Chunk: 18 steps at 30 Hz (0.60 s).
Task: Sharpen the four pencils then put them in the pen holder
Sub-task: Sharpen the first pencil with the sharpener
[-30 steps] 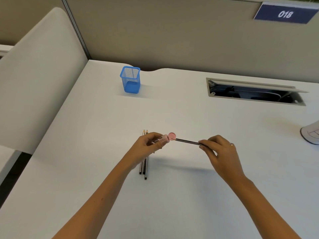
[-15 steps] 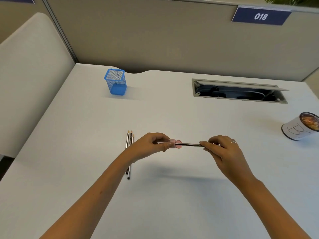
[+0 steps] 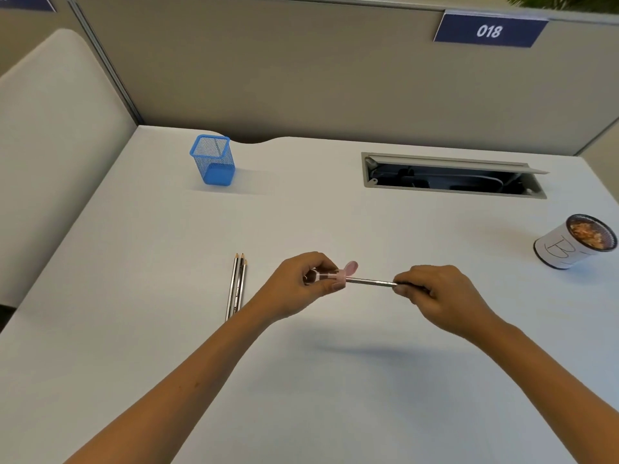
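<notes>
My left hand (image 3: 298, 289) grips a small pink pencil sharpener (image 3: 338, 274) with its round lid flipped up. A dark pencil (image 3: 370, 281) runs level from the sharpener to my right hand (image 3: 442, 296), which pinches its far end; the tip is hidden inside the sharpener. Both hands hover above the white desk (image 3: 167, 256) near its middle. Three more pencils (image 3: 236, 286) lie side by side on the desk just left of my left hand, points away from me. The blue mesh pen holder (image 3: 214, 160) stands upright and empty at the back left.
A white cup (image 3: 566, 249) holding pencil shavings stands at the right edge. An open cable tray slot (image 3: 452, 175) is cut into the desk at the back right. Grey partition walls close off the back and the left side.
The view has shifted so the white cup now shows at the right. The sharpener's lid has turned from beside the pencil to sticking up. Both hands keep their hold on sharpener and pencil.
</notes>
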Motion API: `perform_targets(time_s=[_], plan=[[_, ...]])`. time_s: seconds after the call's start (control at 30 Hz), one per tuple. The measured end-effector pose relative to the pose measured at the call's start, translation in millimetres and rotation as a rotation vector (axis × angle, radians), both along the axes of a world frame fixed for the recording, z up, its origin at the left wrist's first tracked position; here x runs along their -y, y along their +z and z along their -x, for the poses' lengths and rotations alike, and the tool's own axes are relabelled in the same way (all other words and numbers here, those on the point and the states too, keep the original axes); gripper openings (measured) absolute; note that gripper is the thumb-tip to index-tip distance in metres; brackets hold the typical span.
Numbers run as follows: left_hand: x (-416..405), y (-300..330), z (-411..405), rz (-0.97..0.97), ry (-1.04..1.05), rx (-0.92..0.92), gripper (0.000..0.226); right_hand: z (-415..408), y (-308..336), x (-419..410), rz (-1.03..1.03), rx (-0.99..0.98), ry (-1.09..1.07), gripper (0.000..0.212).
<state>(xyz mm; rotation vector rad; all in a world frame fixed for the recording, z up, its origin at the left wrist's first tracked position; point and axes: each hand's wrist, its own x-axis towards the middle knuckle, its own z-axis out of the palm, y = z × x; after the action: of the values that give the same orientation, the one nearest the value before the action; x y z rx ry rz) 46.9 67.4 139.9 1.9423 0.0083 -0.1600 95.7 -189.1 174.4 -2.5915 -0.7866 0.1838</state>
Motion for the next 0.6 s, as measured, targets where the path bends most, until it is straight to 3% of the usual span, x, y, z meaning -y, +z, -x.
perform_targets(time_s=[0.17,0.27,0.33,0.5,0.6], plan=[[9.0,-0.9,-3.5,-0.053,-0.053,0.259,0.019,-11.3,8.5,-0.1,-0.095,-0.477,-0.074,0.031],[5.6,2.2,-6.7,-0.084,-0.071,0.143,0.009,-15.3,13.5,0.6,-0.099,-0.507,-0.022,0.018],[-0.9,7.7,-10.4,-0.045,-0.131,-0.047,0.02,-17.1,18.3,1.9,-0.095,-0.366,0.068,0.005],[-7.4,26.9,-24.0,0.283,-0.28,-0.545,0.039,-21.4,21.9,3.5,0.08,0.525,0.363,0.015],[-5.4,32.5,-27.2,0.306,-0.291,-0.542,0.033,-21.0,24.5,3.8,0.085,0.549,0.324,0.023]])
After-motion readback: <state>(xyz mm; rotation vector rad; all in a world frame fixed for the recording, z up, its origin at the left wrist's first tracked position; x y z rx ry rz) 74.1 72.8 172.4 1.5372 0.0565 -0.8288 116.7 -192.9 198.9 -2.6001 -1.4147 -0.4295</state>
